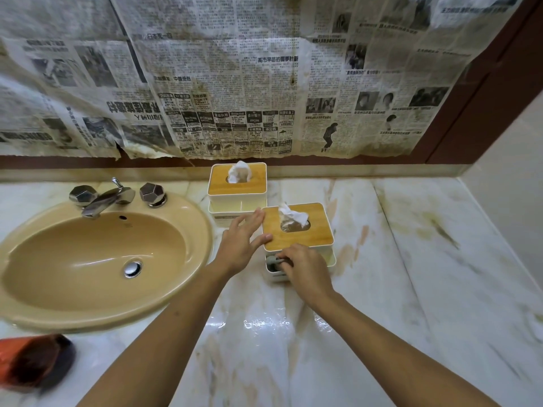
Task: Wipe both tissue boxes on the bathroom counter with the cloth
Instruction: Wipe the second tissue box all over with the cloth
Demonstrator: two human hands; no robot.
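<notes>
Two white tissue boxes with wooden lids stand on the marble counter. The near box has a tissue sticking up from its slot. My left hand rests flat against its left side, fingers straight, thumb on the lid's corner. My right hand grips a grey cloth and presses it into the front compartment of the near box. The far box stands behind it, by the wall, untouched.
A tan oval sink with chrome taps fills the left of the counter. A red-and-dark object lies at the near left edge. Newspaper covers the wall behind. A wall closes the right side.
</notes>
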